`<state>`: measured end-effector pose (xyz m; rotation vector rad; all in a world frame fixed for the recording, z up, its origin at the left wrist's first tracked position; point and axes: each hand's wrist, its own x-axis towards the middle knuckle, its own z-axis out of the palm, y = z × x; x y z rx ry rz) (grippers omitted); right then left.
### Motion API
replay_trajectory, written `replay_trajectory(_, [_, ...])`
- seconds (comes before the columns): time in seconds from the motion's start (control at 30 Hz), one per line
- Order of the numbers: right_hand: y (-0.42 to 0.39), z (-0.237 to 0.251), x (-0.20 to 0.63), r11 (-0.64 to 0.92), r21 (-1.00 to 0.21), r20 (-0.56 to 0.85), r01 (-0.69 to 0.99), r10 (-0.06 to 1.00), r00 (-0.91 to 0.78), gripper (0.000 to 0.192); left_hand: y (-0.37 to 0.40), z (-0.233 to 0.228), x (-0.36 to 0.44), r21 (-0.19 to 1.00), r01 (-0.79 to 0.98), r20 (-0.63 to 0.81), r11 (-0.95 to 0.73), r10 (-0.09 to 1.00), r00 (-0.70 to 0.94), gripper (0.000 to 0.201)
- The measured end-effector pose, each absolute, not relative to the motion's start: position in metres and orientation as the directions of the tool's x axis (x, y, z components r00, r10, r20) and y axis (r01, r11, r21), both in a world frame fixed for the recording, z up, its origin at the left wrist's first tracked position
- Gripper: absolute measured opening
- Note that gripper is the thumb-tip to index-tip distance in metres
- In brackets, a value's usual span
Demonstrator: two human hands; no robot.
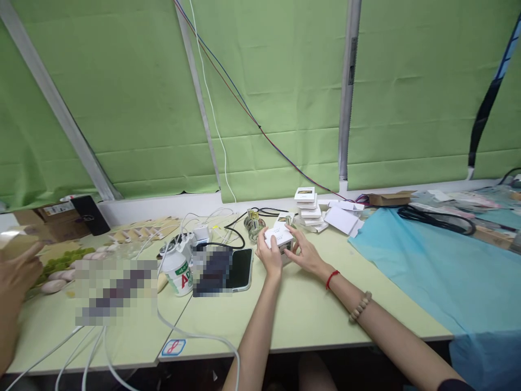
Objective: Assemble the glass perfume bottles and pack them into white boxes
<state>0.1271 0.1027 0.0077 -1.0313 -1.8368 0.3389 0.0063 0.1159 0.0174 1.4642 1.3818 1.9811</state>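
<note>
Two bare hands meet over one small white box near the middle of a pale green bench. The left hand has its grip closed on the box's left end; the right hand, with a red cord at the wrist and a bead bracelet up the forearm, holds the right side with fingers spread. Behind the box stands a stack of small white boxes, about five high, with loose flat white cartons beside it. To the left lie one dark phone and one white bottle with a green label, contents unseen. Two small gold-capped glass bottles stand just behind the hands. Another person's hand enters at far left.
</note>
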Motion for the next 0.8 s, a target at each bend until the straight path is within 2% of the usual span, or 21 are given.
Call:
replay_trajectory(0.13, [0.102,0.01,0.128,0.575,-0.638,0.594,0.512,0.791,-0.147,0.065,0.12,0.015,0.006,0.82,0.168,0.568,-0.547,0.747,-0.345,0.027])
replay_trajectory(0.3, [0.101,0.011,0.13,0.537,-0.671,0.571,0.512,0.814,-0.105,0.069,0.119,0.02,0.007,0.825,0.017,0.552,-0.565,0.798,-0.243,0.035])
replay_trajectory(0.47, [0.106,0.007,0.13,0.492,-0.748,0.523,0.446,0.85,-0.061,0.072,0.119,0.021,0.007,0.848,0.051,0.521,-0.527,0.814,-0.256,0.029])
replay_trajectory(0.8, [0.111,0.007,0.132,0.449,-0.756,0.492,0.477,0.87,-0.038,0.062,0.127,0.013,0.008,0.876,0.149,0.482,-0.458,0.83,-0.282,0.031])
